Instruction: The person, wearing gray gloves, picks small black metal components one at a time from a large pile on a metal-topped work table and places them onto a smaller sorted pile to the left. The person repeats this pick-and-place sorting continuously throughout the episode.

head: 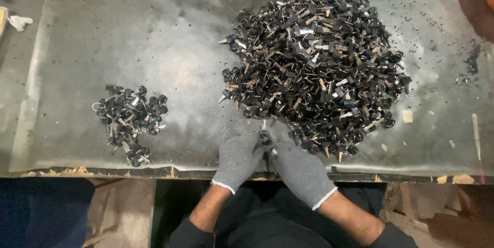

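Left grey-knit-gloved hand (237, 158) and right grey-knit-gloved hand (301, 172) pinch one small black-headed metal key (264, 136) together at table's 6 o'clock edge. Light, stiff (likely slippery blade); grasp head. Large key heap (314, 63) at 1 o'clock, small pile (129, 119) at 9.

Scuffed metal table (154, 37): big key heap (314, 68), small key pile (129, 119), perhaps shavings.

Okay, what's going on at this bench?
A person in grey knit gloves holds one small black-headed key between the left hand and right hand at the near edge of a scuffed metal worktable. A big heap of the same keys lies just beyond the hands, slightly right. A much smaller pile sits apart on the left.
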`<state>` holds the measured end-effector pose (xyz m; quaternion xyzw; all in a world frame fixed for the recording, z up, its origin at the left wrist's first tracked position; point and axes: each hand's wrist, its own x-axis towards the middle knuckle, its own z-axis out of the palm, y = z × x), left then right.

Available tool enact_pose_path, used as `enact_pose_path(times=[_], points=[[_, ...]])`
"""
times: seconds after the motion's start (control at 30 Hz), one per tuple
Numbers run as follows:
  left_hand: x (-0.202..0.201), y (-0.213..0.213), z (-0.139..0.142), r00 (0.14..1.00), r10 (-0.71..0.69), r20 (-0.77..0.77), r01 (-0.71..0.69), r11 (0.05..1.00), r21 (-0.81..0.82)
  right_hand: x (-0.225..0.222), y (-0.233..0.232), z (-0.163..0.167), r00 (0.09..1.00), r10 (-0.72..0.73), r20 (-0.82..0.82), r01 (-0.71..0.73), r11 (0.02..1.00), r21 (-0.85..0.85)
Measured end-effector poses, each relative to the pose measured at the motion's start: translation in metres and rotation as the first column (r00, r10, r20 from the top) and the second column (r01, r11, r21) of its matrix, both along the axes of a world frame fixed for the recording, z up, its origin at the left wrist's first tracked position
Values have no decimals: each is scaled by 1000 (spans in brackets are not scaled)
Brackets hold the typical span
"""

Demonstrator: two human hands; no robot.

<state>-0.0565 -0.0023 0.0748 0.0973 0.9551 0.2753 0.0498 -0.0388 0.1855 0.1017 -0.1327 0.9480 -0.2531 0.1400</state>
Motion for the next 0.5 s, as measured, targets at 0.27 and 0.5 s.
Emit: enact_pose_path(times=[0.27, 0.5], points=[[24, 14, -5, 984, 72, -164, -57, 994, 94, -17, 1, -13, 965, 80, 249, -73, 997, -36], [5, -20, 30, 987, -11, -157, 40, 982, 187, 8, 10, 8, 985, -11, 173, 22, 998, -62]])
